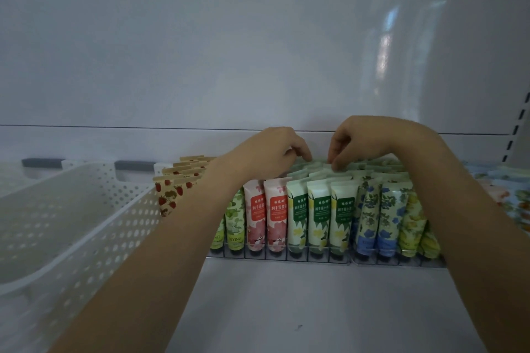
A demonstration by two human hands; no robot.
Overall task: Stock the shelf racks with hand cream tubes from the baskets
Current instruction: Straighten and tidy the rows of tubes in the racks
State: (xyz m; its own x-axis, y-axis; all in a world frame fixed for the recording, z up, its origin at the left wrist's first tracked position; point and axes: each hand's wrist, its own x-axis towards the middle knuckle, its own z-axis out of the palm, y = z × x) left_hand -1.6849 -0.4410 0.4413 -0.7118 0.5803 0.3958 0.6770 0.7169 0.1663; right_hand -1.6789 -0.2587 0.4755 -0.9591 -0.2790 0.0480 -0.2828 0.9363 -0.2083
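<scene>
Covering rear tubes (319,171), left hand (272,152), right hand (370,139)

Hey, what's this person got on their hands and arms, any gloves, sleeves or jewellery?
Nothing worn is in view. The left hand and right hand are ungloved, with no rings on the parts that show. The left forearm and right forearm are bare down to the picture's edge: no sleeve, watch, bracelet or marking.
</scene>
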